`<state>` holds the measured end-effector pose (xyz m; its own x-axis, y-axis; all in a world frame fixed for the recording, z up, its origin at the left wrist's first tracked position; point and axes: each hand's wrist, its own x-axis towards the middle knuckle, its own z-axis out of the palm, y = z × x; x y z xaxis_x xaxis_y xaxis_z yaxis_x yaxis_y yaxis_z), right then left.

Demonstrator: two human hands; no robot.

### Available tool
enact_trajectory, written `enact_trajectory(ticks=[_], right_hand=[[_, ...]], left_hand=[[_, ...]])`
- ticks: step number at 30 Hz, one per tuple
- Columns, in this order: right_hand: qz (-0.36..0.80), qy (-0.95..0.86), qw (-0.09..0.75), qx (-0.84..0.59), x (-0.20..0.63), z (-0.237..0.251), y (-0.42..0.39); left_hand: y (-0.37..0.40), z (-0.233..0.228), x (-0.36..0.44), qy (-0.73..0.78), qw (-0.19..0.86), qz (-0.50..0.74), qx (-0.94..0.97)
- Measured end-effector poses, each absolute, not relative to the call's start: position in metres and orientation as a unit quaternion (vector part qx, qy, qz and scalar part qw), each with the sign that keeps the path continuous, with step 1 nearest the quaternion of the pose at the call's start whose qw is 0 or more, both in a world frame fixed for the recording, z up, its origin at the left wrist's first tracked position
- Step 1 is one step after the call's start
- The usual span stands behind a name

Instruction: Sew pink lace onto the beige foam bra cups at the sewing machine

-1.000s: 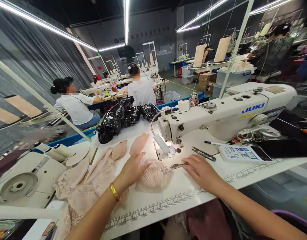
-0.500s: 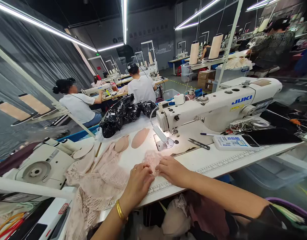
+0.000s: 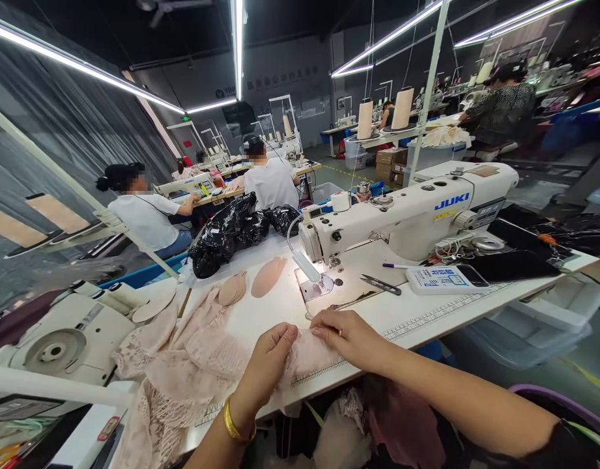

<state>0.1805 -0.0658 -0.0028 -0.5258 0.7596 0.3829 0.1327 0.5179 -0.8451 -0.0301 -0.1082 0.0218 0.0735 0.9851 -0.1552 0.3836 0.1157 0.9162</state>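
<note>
A pale pink lace fabric piece is stretched between my two hands at the table's front edge. My left hand pinches its left side between thumb and fingers. On the upper edge, my right hand grips it with curled fingers; the fingertips are partly hidden. The lower part of the fabric hangs over the measuring tape strip. Just beyond my hands is the sewing machine, its needle area lit by a small lamp. More pink lace fabric lies in a heap left of my left hand.
Thread snips, a pen and a white box lie right of the needle area. Oval pink pads and black plastic bags are at the back left. Two people in white shirts sit beyond.
The lace piece has been lifted and turned, and now hangs between my hands. My left hand has rolled thumb-up; my right hand has changed its hold on the upper edge. The view has shifted slightly.
</note>
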Motion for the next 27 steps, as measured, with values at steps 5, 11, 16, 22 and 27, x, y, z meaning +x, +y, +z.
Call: enact_trajectory(ticks=[5, 11, 16, 22, 27], right_hand=[[0.23, -0.8, 0.511, -0.212, 0.186, 0.018, -0.084], [0.388, -0.76, 0.42, -0.308, 0.185, 0.043, -0.086], [0.555, -0.65, 0.388, -0.345, 0.176, 0.029, -0.06], [0.604, -0.6, 0.374, -0.367, 0.17, -0.021, -0.014], [0.6, -0.6, 0.391, -0.357, 0.175, -0.039, -0.006]], left_hand=[[-0.099, 0.018, -0.044, 0.626, 0.403, 0.325, 0.582], [-0.119, 0.032, -0.047, 0.499, 0.424, 0.362, 0.664], [-0.114, 0.04, -0.045, 0.533, 0.45, 0.215, 0.684], [-0.018, 0.042, -0.084, 0.665, 0.134, 0.234, 0.696], [0.028, 0.02, -0.096, 0.7, 0.037, 0.185, 0.689]])
